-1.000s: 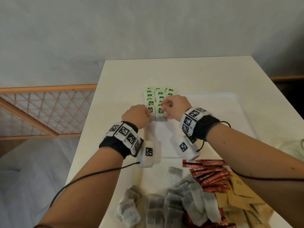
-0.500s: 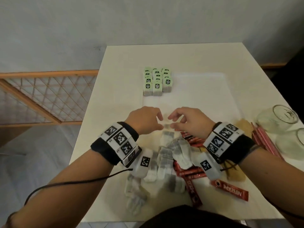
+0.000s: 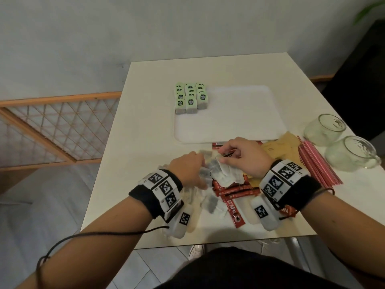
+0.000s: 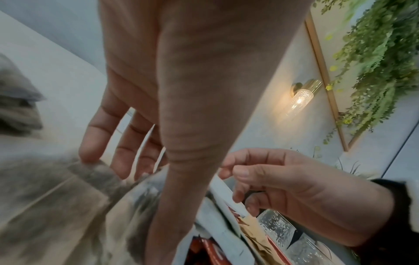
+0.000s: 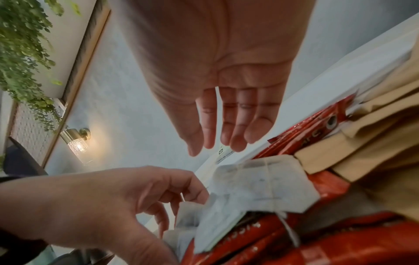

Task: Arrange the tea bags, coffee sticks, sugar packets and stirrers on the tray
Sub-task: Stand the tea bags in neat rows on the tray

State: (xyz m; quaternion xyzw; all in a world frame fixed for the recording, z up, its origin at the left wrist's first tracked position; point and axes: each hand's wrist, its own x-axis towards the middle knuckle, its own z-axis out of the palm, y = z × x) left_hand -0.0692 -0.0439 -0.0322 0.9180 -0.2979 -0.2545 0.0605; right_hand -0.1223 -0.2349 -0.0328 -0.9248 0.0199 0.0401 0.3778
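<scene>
My left hand (image 3: 200,164) reaches into a loose pile of grey-white tea bags (image 3: 224,175) at the table's near edge. In the right wrist view its curled fingers pinch the edge of one tea bag (image 5: 192,208). My right hand (image 3: 225,152) hovers just above the pile with relaxed, nearly straight fingers (image 5: 235,136) and holds nothing. Red coffee sticks (image 3: 235,192) lie under and around the tea bags. Brown sugar packets (image 3: 277,147) and red stirrers (image 3: 316,163) lie to the right. The white tray (image 3: 239,122) carries several green-tagged tea bags (image 3: 190,99) in rows at its far left corner.
Two glass mugs (image 3: 325,130) (image 3: 354,153) stand at the right edge of the table, past the stirrers. A wooden lattice gate (image 3: 52,130) stands on the floor to the left. The table's near edge (image 3: 208,245) runs just below my wrists.
Both hands have pulled back from the green-tagged rows on the tray to the loose pile near me. The left hand now pinches a tea bag there.
</scene>
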